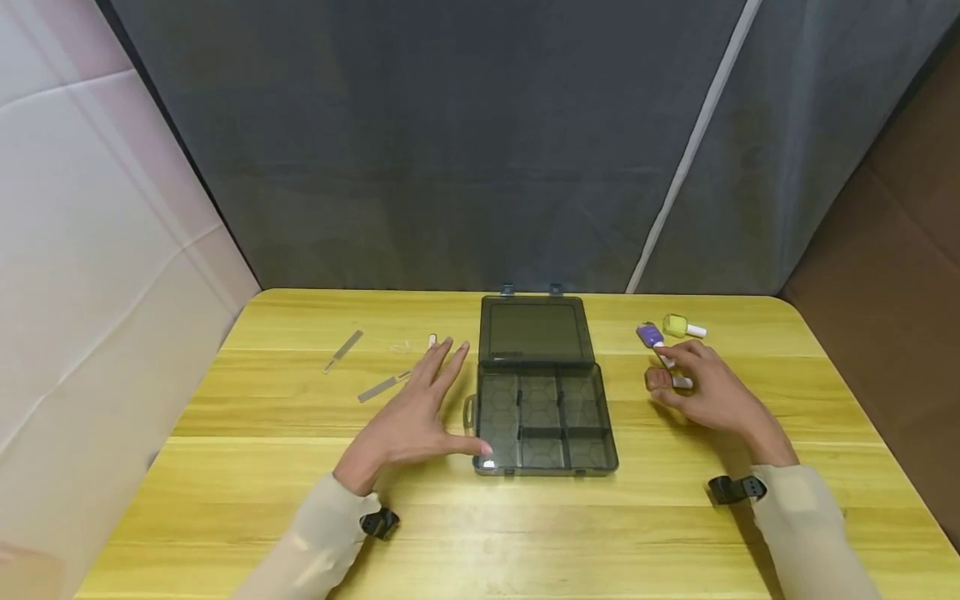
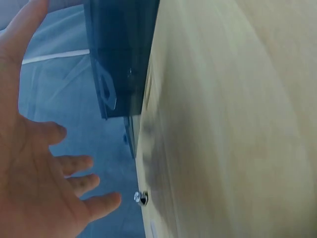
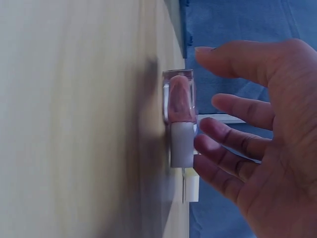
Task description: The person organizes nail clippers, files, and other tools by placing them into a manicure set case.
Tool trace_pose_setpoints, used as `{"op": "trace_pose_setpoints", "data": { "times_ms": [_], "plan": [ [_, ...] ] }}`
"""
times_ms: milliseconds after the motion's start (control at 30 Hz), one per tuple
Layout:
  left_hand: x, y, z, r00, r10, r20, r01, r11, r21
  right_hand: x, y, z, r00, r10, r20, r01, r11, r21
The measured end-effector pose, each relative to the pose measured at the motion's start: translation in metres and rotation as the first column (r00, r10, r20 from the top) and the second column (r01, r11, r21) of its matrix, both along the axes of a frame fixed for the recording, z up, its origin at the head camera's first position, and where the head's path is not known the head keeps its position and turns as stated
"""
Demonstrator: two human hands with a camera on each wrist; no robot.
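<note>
On the table [image 1: 300, 517], the open organiser box [image 1: 543, 417] sits centre. Right of it, the right hand [image 1: 708, 392] hovers over the pink bottle [image 1: 671, 379], fingers loosely spread, gripping nothing; the bottle lies flat, cap pointing away from the box. Left hand [image 1: 420, 417] is splayed, empty, beside the box's left edge.

- My right hand [image 1: 701, 385] is covering most of the pink bottle [image 3: 180, 116] in the head view.
- The small item [image 1: 432, 340] beyond my left hand [image 1: 420, 417] is appearing too small to identify.
- The left wrist view is blurring the table [image 2: 237, 119].
</note>
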State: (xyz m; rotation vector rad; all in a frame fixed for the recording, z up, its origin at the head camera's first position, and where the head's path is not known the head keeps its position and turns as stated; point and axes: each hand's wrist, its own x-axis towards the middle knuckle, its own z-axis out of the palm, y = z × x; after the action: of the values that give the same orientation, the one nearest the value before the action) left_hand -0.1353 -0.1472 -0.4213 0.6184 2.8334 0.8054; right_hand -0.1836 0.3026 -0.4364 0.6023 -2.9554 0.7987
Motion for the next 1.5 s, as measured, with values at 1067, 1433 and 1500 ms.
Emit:
{"op": "trace_pose_setpoints", "data": {
  "times_ms": [1067,1433,1500],
  "plan": [
    [-0.007,0.019,-0.007,0.996,-0.084,0.034,0.087,0.992,-0.088,-0.004,-0.004,0.004,0.996,-0.003,0.090,0.003,1.000,0.003],
    [-0.006,0.020,-0.009,0.996,-0.081,0.037,0.084,0.993,-0.087,-0.003,-0.009,0.005,0.998,0.009,0.059,-0.008,1.000,-0.012],
    [-0.005,0.020,-0.009,0.996,-0.079,0.040,0.083,0.993,-0.086,-0.003,-0.010,0.004,0.999,0.004,0.044,-0.003,1.000,-0.012]
  ]
}}
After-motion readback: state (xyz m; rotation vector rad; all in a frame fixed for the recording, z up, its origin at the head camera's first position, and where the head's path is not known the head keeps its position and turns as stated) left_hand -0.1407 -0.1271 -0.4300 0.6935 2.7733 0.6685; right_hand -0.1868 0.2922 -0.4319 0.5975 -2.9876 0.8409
